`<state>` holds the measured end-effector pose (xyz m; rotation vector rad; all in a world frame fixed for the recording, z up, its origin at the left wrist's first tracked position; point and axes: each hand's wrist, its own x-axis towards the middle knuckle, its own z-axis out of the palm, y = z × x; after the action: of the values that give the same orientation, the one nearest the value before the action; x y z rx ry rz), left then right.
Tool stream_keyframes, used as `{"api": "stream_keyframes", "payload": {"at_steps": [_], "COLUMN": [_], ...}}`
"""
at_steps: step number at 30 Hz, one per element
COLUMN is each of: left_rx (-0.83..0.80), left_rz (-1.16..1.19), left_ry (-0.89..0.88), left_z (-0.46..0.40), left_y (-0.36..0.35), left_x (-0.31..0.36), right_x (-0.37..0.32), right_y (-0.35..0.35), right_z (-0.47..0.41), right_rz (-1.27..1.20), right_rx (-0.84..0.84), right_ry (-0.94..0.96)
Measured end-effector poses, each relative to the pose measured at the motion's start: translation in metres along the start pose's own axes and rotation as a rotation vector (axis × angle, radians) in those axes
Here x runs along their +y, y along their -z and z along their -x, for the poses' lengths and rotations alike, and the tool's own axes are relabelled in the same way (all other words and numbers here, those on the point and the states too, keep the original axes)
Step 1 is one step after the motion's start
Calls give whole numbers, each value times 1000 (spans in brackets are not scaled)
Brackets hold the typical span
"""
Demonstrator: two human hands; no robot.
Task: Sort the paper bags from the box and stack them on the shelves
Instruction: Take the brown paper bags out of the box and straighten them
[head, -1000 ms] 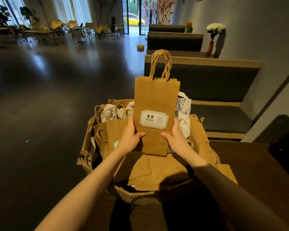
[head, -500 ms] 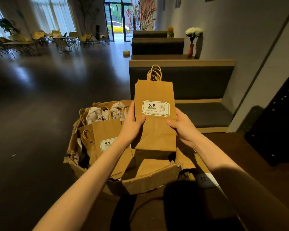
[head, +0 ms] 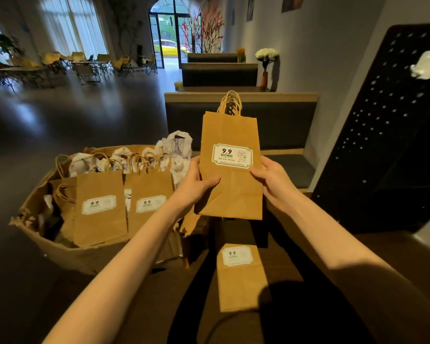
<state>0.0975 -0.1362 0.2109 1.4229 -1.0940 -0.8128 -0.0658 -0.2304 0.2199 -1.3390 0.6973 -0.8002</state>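
I hold a flat brown paper bag (head: 231, 142) with twisted handles and a white "9.9" label upright in front of me. My left hand (head: 196, 182) grips its left edge, thumb across the front. My right hand (head: 271, 180) grips its right edge beside the label. To the left stands a torn cardboard box (head: 60, 252) with several brown labelled bags (head: 99, 204) and white printed bags (head: 176, 150) in it. Another brown bag (head: 241, 276) lies flat on the dark wooden surface (head: 333, 256) below my hands.
A black perforated panel (head: 382, 135) rises at the right. Dark upholstered benches (head: 283, 120) with wooden tops run behind the bag. A vase of white flowers (head: 266, 60) stands farther back. Dark open floor (head: 60, 125) spreads to the left, with folding chairs at the far windows.
I have turned to the right and carried the bag off the box. The box now sits at my left, and the flat bag and black panel have come into view.
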Motion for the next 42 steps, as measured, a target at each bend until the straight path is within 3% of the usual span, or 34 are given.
{"api": "stream_keyframes", "payload": {"at_steps": [5, 12, 26, 34, 42], "left_rx": [-68, -161, 109, 175, 215], "left_rz": [-94, -233, -389, -488, -514], "left_ry": [12, 181, 473, 608, 582], "left_z": [15, 30, 61, 67, 66], "left_y": [-46, -69, -95, -99, -101], "left_x": [-10, -45, -170, -213, -224], "right_x": [1, 21, 161, 204, 222], "right_y": [51, 74, 75, 65, 70], "right_z": [7, 8, -2, -6, 5], "right_rz": [9, 227, 298, 354, 390], "right_rx": [144, 116, 120, 33, -38], "right_ry": [-27, -73, -332, -439, -541]}}
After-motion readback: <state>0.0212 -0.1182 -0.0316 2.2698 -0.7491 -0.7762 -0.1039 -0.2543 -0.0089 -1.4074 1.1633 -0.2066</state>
